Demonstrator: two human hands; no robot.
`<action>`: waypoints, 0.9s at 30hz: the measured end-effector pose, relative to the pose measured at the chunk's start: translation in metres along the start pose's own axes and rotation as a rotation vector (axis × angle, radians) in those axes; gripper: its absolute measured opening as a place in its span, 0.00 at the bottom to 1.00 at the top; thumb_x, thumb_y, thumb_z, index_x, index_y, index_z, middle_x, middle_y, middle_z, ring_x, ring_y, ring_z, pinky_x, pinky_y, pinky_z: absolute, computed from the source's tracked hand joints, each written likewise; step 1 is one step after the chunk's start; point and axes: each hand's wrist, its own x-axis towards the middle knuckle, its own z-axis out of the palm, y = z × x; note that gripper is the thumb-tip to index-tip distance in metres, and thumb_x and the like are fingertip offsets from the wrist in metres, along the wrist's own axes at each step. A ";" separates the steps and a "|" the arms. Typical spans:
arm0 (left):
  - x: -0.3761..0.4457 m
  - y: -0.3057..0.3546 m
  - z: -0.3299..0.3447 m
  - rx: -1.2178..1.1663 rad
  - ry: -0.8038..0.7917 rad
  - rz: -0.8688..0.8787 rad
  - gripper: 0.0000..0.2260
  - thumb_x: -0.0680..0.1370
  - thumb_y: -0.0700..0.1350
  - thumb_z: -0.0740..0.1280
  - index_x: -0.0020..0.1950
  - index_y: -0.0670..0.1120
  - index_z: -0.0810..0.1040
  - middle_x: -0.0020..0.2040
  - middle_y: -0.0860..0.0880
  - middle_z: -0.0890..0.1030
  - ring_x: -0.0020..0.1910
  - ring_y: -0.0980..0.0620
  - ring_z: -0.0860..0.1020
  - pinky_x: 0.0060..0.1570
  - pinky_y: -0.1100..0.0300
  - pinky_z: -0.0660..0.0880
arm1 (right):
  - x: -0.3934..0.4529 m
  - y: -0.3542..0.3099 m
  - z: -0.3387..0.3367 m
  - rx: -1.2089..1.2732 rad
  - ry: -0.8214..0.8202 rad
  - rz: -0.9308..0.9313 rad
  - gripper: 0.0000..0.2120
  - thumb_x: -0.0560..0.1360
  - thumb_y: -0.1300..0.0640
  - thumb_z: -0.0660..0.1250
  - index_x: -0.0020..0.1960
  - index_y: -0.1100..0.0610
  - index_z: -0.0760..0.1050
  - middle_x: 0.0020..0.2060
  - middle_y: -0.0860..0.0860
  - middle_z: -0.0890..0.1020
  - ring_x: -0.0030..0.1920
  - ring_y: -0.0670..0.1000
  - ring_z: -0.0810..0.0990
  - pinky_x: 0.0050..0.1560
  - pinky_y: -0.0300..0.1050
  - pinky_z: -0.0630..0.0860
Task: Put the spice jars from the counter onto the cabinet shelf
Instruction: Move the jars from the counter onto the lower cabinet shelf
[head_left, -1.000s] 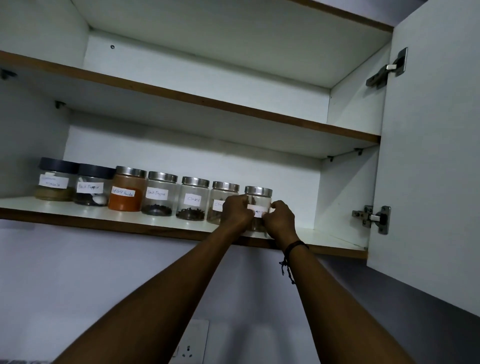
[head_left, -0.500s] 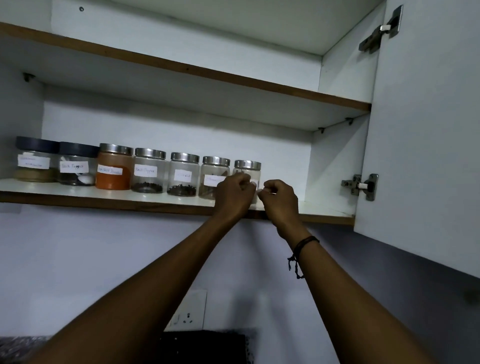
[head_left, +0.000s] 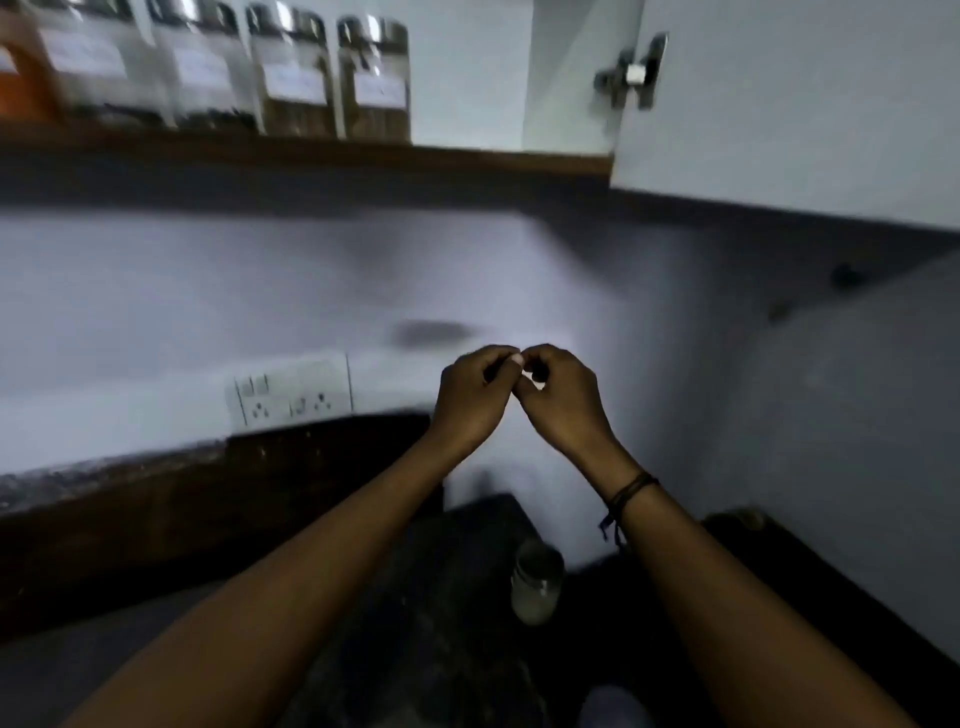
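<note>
Several labelled spice jars with metal lids stand in a row on the cabinet shelf (head_left: 311, 151) at the top left; the rightmost jar (head_left: 376, 83) is nearest the shelf's open right end. One more jar (head_left: 537, 582) with pale contents stands on the dark counter (head_left: 415, 623) below my hands. My left hand (head_left: 472, 400) and my right hand (head_left: 561, 400) are held together in mid-air in front of the wall, fingers curled and fingertips touching. Small white specks show between the fingertips; I cannot tell what they are. Neither hand touches a jar.
The open cabinet door (head_left: 805, 104) with its hinge (head_left: 631, 73) hangs at the upper right. A double wall socket (head_left: 291, 397) sits left of my hands. A side wall closes the counter corner on the right. The image is motion-blurred.
Both hands have come away from the rightmost jar on the shelf and dropped well below it, still held together. My view has tilted down, showing the counter and the jar on it.
</note>
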 end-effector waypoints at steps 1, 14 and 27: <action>-0.011 -0.007 0.008 0.011 -0.025 -0.014 0.10 0.81 0.44 0.64 0.56 0.47 0.84 0.51 0.53 0.85 0.48 0.60 0.80 0.48 0.74 0.71 | -0.011 0.010 0.001 -0.022 -0.011 0.023 0.12 0.77 0.55 0.67 0.58 0.57 0.79 0.53 0.52 0.82 0.52 0.50 0.79 0.52 0.40 0.73; -0.193 -0.102 0.122 0.050 -0.482 -0.234 0.10 0.80 0.37 0.62 0.56 0.39 0.82 0.52 0.42 0.84 0.51 0.49 0.81 0.55 0.59 0.75 | -0.221 0.135 0.025 -0.137 -0.224 0.478 0.12 0.75 0.57 0.62 0.56 0.59 0.77 0.52 0.58 0.81 0.52 0.57 0.80 0.49 0.46 0.75; -0.288 -0.156 0.169 0.102 -0.763 -0.369 0.18 0.82 0.40 0.61 0.73 0.42 0.70 0.68 0.42 0.77 0.66 0.46 0.75 0.69 0.50 0.70 | -0.339 0.176 0.042 -0.530 -0.331 0.423 0.23 0.76 0.50 0.64 0.69 0.56 0.71 0.67 0.55 0.70 0.68 0.58 0.67 0.67 0.54 0.65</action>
